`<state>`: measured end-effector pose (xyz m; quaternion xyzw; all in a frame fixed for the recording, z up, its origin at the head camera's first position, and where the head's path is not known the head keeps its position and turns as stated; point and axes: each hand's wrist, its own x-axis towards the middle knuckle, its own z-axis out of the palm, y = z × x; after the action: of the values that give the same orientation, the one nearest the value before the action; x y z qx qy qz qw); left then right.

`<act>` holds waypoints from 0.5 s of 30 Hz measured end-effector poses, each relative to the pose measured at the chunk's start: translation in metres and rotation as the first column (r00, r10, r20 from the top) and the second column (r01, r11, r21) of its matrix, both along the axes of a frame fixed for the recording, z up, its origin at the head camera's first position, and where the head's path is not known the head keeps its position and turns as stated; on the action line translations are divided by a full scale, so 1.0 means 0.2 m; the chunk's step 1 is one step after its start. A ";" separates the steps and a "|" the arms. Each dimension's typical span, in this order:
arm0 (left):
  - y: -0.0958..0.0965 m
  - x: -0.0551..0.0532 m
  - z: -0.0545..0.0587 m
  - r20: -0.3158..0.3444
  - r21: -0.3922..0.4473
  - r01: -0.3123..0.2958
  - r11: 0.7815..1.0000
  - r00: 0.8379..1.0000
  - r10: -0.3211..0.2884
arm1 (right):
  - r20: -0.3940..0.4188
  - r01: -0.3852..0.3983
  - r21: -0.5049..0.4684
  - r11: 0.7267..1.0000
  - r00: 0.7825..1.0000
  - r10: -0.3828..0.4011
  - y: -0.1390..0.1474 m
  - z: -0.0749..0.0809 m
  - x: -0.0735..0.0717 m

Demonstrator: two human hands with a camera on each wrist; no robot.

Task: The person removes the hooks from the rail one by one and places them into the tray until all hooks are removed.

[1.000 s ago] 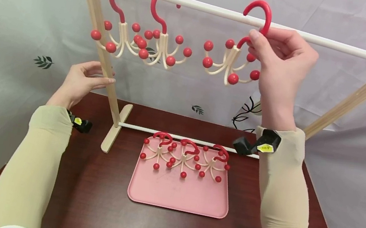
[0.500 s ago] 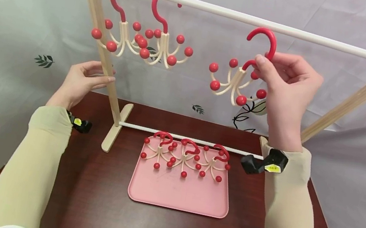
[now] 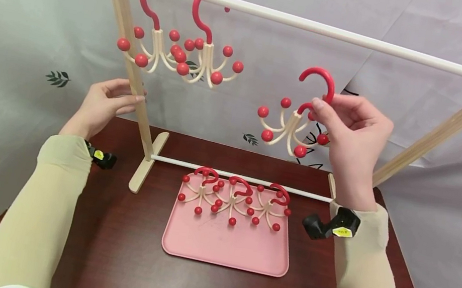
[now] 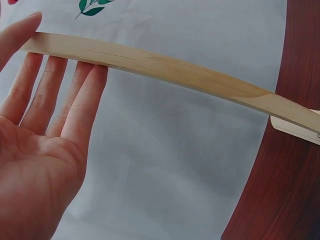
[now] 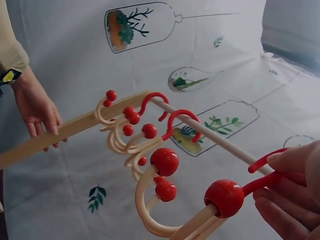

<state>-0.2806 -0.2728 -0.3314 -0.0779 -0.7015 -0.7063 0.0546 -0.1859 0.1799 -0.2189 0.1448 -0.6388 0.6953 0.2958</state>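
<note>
My right hand (image 3: pixel 356 144) pinches the red hook of a hanger (image 3: pixel 292 126) between thumb and fingers. This hanger has pale curved arms tipped with red balls, and it is held below the rack's top bar, apart from it. Two like hangers, one at the far left (image 3: pixel 156 45) and one beside it (image 3: pixel 205 61), hang by their red hooks on the white bar. My left hand (image 3: pixel 102 104) holds the rack's left wooden post (image 4: pixel 150 62), thumb on one side and fingertips on the other. In the right wrist view, the hook (image 5: pixel 262 182) sits under my thumb.
A pink tray (image 3: pixel 224 250) lies on the dark wooden table (image 3: pixel 117 247), with 3 more hangers along its far side. Behind the tray runs the rack's lower white rod (image 3: pixel 310 193). The right wooden post (image 3: pixel 439 133) stands beyond my right hand. Printed grey cloth hangs behind.
My right hand has lowered the hanger from the top bar, where its hook was over the bar, to well below it. My left hand has kept its place on the post.
</note>
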 end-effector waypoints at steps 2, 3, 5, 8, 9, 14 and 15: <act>0.00 0.00 0.00 0.002 0.003 0.000 1.000 1.000 0.000 | 0.007 -0.010 0.029 1.000 1.000 0.010 0.01 -0.04 0.00; 0.00 0.00 0.00 0.002 0.008 0.001 1.000 1.000 -0.001 | 0.016 -0.019 0.044 0.999 1.000 0.019 0.01 -0.06 0.00; 0.00 0.00 0.00 0.002 0.016 0.003 1.000 1.000 -0.003 | 0.035 -0.023 0.093 0.995 0.999 0.020 0.01 -0.10 0.01; 0.01 0.00 0.00 0.001 0.018 0.006 1.000 1.000 -0.006 | 0.057 -0.029 0.171 0.985 0.998 0.019 0.01 -0.16 0.03; 0.01 0.00 0.00 0.001 0.015 0.005 1.000 1.000 -0.005 | 0.062 -0.042 0.186 0.982 0.998 0.030 0.01 -0.18 0.03; 0.01 0.00 0.01 0.004 0.010 0.000 1.000 1.000 0.000 | 0.088 -0.123 0.242 0.963 0.991 0.104 -0.01 -0.26 0.08; 0.01 0.00 0.00 0.005 0.012 0.000 1.000 1.000 0.000 | 0.099 -0.138 0.252 0.958 0.988 0.117 -0.02 -0.28 0.09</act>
<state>-0.2801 -0.2713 -0.3304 -0.0758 -0.6976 -0.7105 0.0534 -0.1685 0.1768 -0.2745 0.1937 -0.7249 0.6294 0.2020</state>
